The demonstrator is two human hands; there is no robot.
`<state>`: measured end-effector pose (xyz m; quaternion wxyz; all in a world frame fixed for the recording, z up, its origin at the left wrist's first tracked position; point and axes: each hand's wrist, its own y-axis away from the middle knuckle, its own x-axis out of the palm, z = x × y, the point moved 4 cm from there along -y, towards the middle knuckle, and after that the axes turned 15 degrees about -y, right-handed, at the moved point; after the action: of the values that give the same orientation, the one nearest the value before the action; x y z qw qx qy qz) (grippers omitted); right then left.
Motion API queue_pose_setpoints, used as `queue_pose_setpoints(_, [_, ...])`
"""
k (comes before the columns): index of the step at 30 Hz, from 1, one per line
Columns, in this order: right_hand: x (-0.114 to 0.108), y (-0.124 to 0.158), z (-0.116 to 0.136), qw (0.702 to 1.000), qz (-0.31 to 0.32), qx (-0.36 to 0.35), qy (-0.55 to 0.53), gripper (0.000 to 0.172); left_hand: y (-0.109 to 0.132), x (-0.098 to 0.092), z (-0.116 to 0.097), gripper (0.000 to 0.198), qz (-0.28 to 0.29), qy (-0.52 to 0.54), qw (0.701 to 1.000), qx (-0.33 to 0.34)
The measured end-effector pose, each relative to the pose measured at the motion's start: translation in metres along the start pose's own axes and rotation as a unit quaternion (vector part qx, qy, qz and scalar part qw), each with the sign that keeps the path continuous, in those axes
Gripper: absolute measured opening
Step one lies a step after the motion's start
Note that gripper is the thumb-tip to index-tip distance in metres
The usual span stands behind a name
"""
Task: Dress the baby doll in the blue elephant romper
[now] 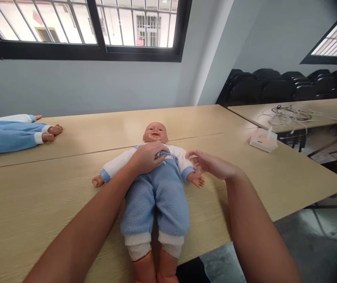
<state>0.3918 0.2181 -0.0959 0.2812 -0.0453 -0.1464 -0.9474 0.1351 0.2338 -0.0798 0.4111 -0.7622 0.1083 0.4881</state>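
A baby doll [170,188] lies face up on the table in a white top with blue cuffs and fuzzy blue overalls. Its bare legs point towards me. My left hand [149,156] rests on the doll's chest, thumb and fingers closed around one end of a thin blue cord [170,153]. The rest of the cord runs across the chest, and part of it is hidden by my fingers. Beside the doll's arm on the right is my right hand [206,163], its fingers apart and holding nothing. Those fingertips are close to the white sleeve [178,153]; whether they touch is unclear.
A second doll [12,135] in blue and white lies at the far left. A tissue box [263,140] stands near the table's right edge. Tangled cables [292,114] lie on another table [327,106]. Black chairs [274,86] are stacked behind, along the wall.
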Motion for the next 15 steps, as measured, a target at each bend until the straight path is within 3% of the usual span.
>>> queue_pose_setpoints(4, [0.005, 0.0, 0.004, 0.999, -0.016, -0.023, -0.016, 0.049, 0.0, 0.001, 0.001, 0.021, 0.002, 0.002, 1.0, 0.0])
queue_pose_setpoints(9, [0.018, -0.008, 0.013, 0.987, -0.041, -0.154, 0.0, 0.044, 0.002, 0.0, 0.002, 0.02, -0.007, 0.006, 1.0, 0.007])
queue_pose_setpoints(12, [0.028, -0.014, 0.012, 0.969, -0.05, -0.236, 0.048, 0.044, 0.002, -0.002, 0.003, 0.02, -0.021, 0.012, 1.0, 0.011])
queue_pose_setpoints(15, [0.039, -0.015, 0.014, 0.929, -0.078, -0.322, 0.163, 0.046, 0.002, -0.003, 0.006, 0.02, -0.03, 0.013, 0.999, 0.009])
